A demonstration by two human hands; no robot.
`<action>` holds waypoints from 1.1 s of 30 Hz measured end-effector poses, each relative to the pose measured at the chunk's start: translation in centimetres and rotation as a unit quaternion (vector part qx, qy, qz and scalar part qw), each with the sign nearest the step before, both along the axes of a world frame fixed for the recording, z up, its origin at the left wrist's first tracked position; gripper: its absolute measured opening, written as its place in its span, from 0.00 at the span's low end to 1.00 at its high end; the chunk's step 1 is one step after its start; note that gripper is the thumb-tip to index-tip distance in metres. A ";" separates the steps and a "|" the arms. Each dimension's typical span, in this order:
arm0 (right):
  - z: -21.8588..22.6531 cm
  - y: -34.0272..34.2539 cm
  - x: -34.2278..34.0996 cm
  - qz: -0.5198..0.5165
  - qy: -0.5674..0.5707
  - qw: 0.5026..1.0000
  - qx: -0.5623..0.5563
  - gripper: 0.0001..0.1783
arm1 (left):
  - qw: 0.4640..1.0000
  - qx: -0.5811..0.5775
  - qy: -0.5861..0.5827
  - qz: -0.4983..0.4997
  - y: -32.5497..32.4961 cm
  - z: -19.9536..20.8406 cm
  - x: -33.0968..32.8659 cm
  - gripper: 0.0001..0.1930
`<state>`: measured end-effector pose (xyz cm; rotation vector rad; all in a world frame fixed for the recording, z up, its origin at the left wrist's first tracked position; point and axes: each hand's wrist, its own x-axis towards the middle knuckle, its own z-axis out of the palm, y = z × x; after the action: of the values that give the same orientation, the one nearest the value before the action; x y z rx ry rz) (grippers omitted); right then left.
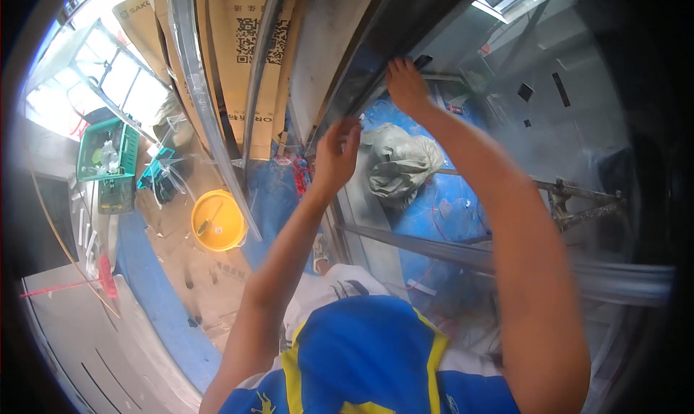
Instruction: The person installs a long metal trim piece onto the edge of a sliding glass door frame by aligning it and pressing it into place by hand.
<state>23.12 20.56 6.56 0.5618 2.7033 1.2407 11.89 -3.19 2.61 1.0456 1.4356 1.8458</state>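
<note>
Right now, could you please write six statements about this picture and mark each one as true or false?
1. The right hand is higher in the picture than the left hand. True.
2. Both hands wear gloves. False: both are bare.
3. The pale sack lies on a blue surface. True.
4. The yellow container is left of the sack. True.
5. The green crate is right of the yellow container. False: it is left.
6. The shirt is plain red. False: it is blue with yellow trim.

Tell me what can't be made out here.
Head view:
Right hand: what lies beneath it, hidden by the hand.
Left hand: whether it touches the dark panel, too blurred.
Grey sack: contents, hidden by its own folds.
Item in the yellow bucket: too small to identify.
</note>
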 end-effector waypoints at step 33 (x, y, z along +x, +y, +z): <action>7.4 -36.5 12.9 -0.235 0.457 0.749 -0.419 0.09 | 0.973 -0.035 0.076 -0.214 -9.7 -4.8 -8.1 0.17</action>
<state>36.02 -15.91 13.93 1.8366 2.9515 -0.5935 3.75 -12.94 -2.14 1.3616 1.2272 1.4235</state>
